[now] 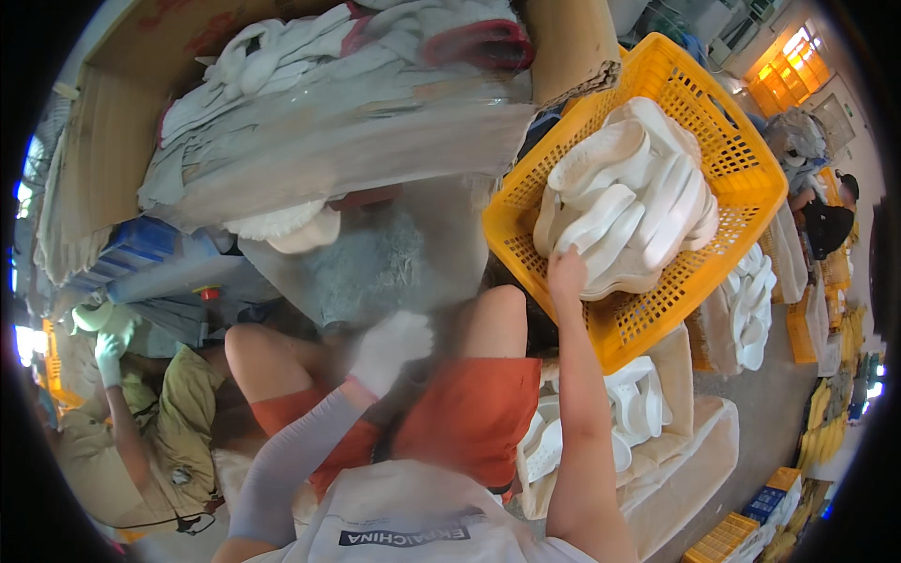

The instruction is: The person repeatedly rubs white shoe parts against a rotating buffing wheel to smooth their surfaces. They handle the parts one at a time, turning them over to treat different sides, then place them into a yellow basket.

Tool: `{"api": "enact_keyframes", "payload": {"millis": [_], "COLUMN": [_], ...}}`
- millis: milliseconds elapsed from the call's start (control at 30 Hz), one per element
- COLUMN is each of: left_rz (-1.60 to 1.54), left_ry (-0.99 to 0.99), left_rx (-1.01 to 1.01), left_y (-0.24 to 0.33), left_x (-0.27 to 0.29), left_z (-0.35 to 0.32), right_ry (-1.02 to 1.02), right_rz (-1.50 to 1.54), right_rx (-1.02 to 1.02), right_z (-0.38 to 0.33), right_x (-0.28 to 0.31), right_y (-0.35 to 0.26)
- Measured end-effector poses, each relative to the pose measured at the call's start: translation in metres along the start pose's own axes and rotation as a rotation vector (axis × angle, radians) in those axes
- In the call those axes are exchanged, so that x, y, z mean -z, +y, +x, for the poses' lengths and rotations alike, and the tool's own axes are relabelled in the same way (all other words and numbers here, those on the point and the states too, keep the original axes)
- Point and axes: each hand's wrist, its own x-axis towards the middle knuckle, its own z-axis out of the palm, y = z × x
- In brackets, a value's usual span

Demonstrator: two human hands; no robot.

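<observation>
Both look half-curled, grips I can't tell: bare right hand touching white shoe-shaped piece, white-gloved left hand; white shirt bears lettering.

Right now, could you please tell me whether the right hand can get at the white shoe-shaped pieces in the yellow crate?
Yes, it seems so: the bare right hand is at the near side of the white shoe-shaped pieces, and the yellow crate is open-topped.
</observation>
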Motion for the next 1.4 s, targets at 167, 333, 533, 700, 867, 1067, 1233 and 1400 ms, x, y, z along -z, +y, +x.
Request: {"api": "enact_keyframes", "payload": {"millis": [167, 333, 533, 700, 867, 1067, 1233, 1400], "left_rz": [-0.077, 0.291, -0.225, -0.142, 0.169, 1.667, 0.7, -0.095], "left_ry": [-0.125, -0.105, -0.013, -0.445, 0.121, 0.142, 0.047, 0.04], "left_rx": [-0.1, -0.226, -0.125, -0.481, -0.344, -0.998, -0.371, -0.577], "left_y": [0.037, 0.046, 0.034, 0.108, 0.095, 0.04, 0.041, 0.057], "left_x": [-0.094, -0.176, -0.073, 0.044, 0.028, 0.016, 0.02, 0.004], "left_z": [0.023, 0.045, -0.014, -0.035, -0.055, -0.042, 0.027, 0.092], "right_ry": [0.287, -0.023, -0.781, -1.071, -0.988, -0.465, 0.284, -0.327], "right_rz": [0.149, -0.028, 0.966, 1.314, 1.194, -0.109, 0.005, 0.788], "right_rx": [0.336, 0.836, 0.107, 0.057, -0.091, 0.824, 0.609, 0.271], "right_z": [-0.136, -0.212, -0.171, -0.168, -0.205, -0.193, -0.18, -0.182], "right_x": [0.134, 0.189, 0.164, 0.084, 0.091, 0.125, 0.14, 0.128], "right_y": [-0.05, -0.1, -0.152, -0.262, -0.244, -0.207, -0.227, -0.239]}}
